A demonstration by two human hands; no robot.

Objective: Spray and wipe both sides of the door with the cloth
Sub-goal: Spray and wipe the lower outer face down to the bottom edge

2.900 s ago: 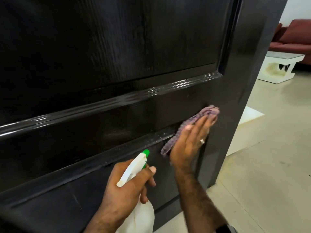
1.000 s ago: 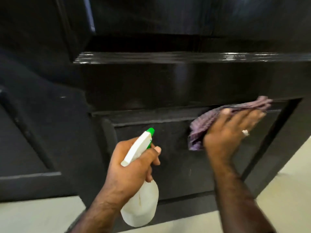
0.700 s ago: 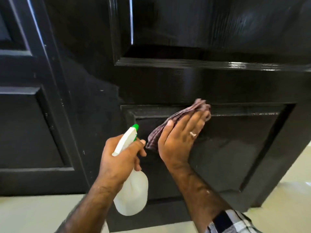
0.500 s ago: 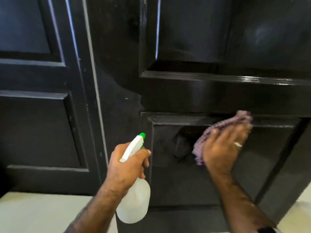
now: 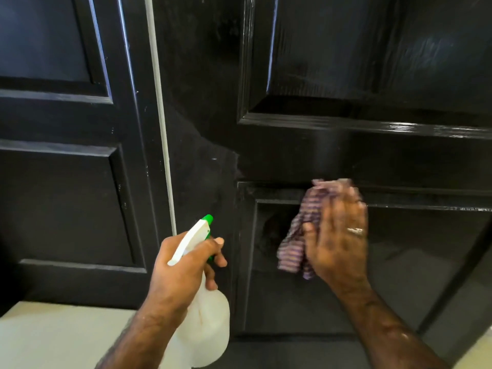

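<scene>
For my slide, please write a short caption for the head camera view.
Right hand presses a striped cloth on the black door panel; left hand holds a spray bottle.

One head-worn view looks forward and slightly down, close to the black door (image 5: 346, 155) panels.

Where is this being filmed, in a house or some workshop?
Probably indoors in a home, though that is a guess. A glossy black panelled door fills the view, pale floor lies below, and the person holds a household spray bottle and a striped cloth.
</scene>
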